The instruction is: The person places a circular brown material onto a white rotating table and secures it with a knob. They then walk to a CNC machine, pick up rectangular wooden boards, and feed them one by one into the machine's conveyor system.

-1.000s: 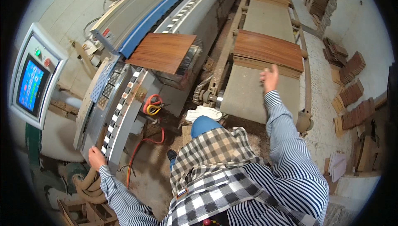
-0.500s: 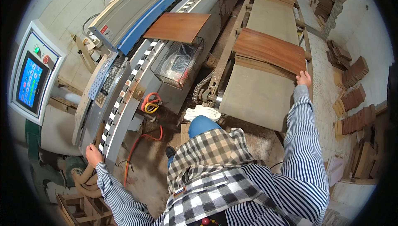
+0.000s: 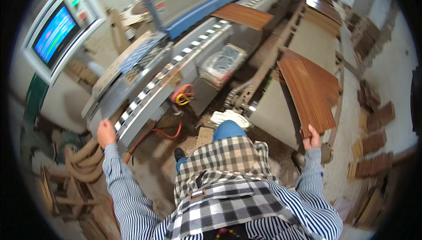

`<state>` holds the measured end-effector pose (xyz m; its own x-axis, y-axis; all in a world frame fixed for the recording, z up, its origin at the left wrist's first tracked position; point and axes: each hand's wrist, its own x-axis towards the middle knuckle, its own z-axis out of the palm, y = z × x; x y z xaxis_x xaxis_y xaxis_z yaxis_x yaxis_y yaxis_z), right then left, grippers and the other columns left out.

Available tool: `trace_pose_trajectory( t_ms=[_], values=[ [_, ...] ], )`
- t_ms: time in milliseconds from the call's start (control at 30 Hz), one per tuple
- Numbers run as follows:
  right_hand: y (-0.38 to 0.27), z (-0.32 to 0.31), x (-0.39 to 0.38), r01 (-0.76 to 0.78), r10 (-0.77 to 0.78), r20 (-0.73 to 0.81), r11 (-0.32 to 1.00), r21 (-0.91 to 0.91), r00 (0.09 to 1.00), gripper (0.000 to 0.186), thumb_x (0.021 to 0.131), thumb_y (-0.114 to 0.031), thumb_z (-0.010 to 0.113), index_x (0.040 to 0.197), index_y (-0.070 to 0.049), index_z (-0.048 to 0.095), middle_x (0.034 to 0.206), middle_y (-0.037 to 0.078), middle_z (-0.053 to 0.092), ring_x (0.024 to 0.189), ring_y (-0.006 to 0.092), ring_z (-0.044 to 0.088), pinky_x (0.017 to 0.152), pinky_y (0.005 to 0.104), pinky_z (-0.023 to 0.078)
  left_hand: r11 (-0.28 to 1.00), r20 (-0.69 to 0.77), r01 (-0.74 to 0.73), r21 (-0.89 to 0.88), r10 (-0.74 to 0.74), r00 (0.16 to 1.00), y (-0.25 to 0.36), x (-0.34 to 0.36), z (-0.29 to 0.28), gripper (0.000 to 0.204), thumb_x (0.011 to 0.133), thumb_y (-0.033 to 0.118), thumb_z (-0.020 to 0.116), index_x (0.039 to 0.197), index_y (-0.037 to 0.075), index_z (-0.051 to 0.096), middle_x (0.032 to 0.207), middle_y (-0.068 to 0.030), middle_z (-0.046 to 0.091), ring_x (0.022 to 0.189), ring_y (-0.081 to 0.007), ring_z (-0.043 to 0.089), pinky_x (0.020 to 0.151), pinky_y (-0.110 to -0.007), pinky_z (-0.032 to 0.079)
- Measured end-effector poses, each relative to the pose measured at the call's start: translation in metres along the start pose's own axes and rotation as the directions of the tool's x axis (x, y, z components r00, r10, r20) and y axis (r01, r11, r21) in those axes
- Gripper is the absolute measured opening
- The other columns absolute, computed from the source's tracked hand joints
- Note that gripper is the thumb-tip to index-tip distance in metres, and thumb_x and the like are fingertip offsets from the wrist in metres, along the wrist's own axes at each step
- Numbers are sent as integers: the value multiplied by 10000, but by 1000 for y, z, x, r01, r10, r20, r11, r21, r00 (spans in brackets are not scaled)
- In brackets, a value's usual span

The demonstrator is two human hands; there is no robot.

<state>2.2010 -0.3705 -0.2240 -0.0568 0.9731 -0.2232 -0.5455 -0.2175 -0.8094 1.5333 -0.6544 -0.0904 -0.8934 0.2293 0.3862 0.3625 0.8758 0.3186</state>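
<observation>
My right hand (image 3: 313, 139) grips the near end of a reddish-brown wood-grain panel (image 3: 303, 86), thumb on top and fingers underneath. The panel slants over the conveyor belt (image 3: 274, 114), its far part lying over a stack of similar boards. At the near end of the edge-banding machine (image 3: 147, 103), my left hand (image 3: 106, 133) is closed in a loose fist, with nothing visible in it. Another wood-grain panel (image 3: 246, 15) lies farther along the machine, beside its blue beam.
A control screen (image 3: 55, 33) stands at the left. Below the machine are a wire basket (image 3: 222, 66) with plastic in it and orange hose (image 3: 182, 94). A white cloth (image 3: 229, 119) lies by my knee. Board stacks (image 3: 372, 165) line the right wall.
My right hand has drawn the top panel toward me, turning it off the stack's line. The panel on the machine has moved farther along. My left hand stays by the machine's near end.
</observation>
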Motion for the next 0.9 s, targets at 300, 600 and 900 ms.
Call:
trace_pose_trajectory(
  t_ms=[300, 600, 900],
  values=[
    [39, 127, -46, -203, 185, 321, 979, 23, 929, 369, 738, -91, 593, 1077, 22, 502, 973, 128, 593, 851, 268, 597, 724, 410, 515, 1000, -3, 15, 23, -15, 1000, 13, -3, -5, 367, 862, 358, 394, 846, 63, 611, 825, -204, 627, 778, -386, 603, 700, -489, 464],
    [119, 299, -80, -408, 409, 626, 900, -156, 663, 460, 748, -14, 628, 1174, -3, 454, 1036, 82, 574, 963, 194, 562, 867, 333, 455, 999, -9, 32, -12, -32, 999, 14, -4, -11, 345, 859, 339, 419, 806, 61, 617, 773, -212, 627, 739, -377, 611, 689, -471, 471],
    [160, 391, -126, -331, 585, 809, 774, -540, 49, 500, 779, -154, 668, 1205, -5, 454, 1128, 105, 552, 962, 212, 559, 822, 338, 460, 999, -8, 24, -48, -24, 1000, 13, -5, -11, 343, 862, 333, 423, 793, 46, 598, 782, -213, 622, 745, -390, 597, 685, -479, 455]
  ],
)
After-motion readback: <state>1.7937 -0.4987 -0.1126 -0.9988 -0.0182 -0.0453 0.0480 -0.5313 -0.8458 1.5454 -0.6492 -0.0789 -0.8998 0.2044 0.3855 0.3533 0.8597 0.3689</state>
